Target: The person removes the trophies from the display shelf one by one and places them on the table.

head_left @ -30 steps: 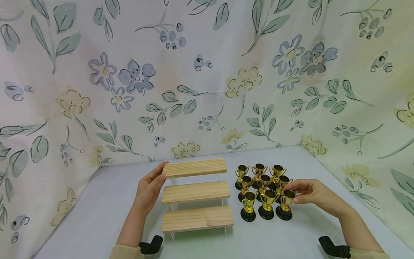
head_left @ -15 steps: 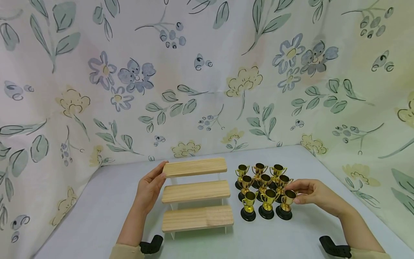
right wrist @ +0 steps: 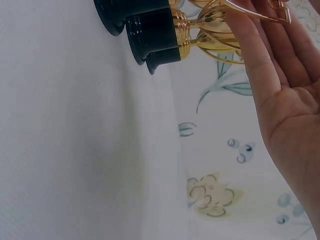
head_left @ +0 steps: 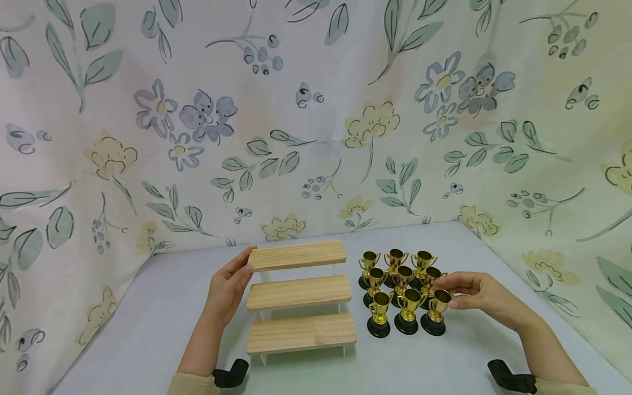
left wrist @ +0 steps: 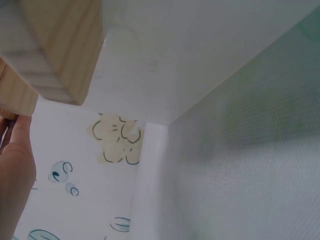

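A three-step wooden stand (head_left: 299, 296) sits on the pale table (head_left: 148, 329). My left hand (head_left: 242, 277) rests against its left end, thumb touching the top shelf's corner and fingers fairly straight. In the left wrist view the shelf ends (left wrist: 55, 50) show above a finger (left wrist: 15, 165). Several small gold trophies (head_left: 401, 285) with black bases stand in rows to the right of the stand. My right hand (head_left: 446, 293) pinches the cup of the front-right trophy (head_left: 436, 315), which stands on the table. In the right wrist view the trophy bases (right wrist: 152, 32) sit beside my fingers (right wrist: 250, 35).
A floral cloth backdrop (head_left: 316, 120) closes in the back and both sides of the table. Black wrist mounts (head_left: 229, 376) show at the lower edge. Bare table surface lies in front of the stand and left of it.
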`<state>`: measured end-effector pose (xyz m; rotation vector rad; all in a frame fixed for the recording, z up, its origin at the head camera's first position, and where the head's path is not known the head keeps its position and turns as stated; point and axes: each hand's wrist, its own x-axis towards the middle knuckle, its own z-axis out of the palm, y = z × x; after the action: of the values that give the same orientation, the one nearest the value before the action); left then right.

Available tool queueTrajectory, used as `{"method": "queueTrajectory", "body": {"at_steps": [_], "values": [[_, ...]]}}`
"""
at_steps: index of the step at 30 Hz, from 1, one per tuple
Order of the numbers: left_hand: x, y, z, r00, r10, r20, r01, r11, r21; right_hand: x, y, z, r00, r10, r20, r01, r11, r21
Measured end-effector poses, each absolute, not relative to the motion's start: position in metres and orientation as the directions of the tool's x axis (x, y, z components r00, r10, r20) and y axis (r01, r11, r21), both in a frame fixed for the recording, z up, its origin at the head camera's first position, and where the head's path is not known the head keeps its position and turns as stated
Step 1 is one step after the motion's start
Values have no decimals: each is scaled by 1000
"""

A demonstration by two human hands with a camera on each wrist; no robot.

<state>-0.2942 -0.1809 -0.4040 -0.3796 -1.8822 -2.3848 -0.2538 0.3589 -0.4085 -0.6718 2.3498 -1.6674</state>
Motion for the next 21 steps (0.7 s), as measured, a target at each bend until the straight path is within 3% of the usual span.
{"method": "queueTrajectory", "body": {"at_steps": [7,12,21], "values": [[-295,-181,-406,-963,93,251,222,-250,942,-254,359,-406,-884,-451,124,-266,268,-926],[-295,-181,-405,-964,89,249,218,-263,940,-252,354,-400,-918,-369,144,-278,341,-898],[-295,-181,-404,-964,95,250,218,-265,939,-248,326,-382,-917,-189,351,-396,344,-851]]}}
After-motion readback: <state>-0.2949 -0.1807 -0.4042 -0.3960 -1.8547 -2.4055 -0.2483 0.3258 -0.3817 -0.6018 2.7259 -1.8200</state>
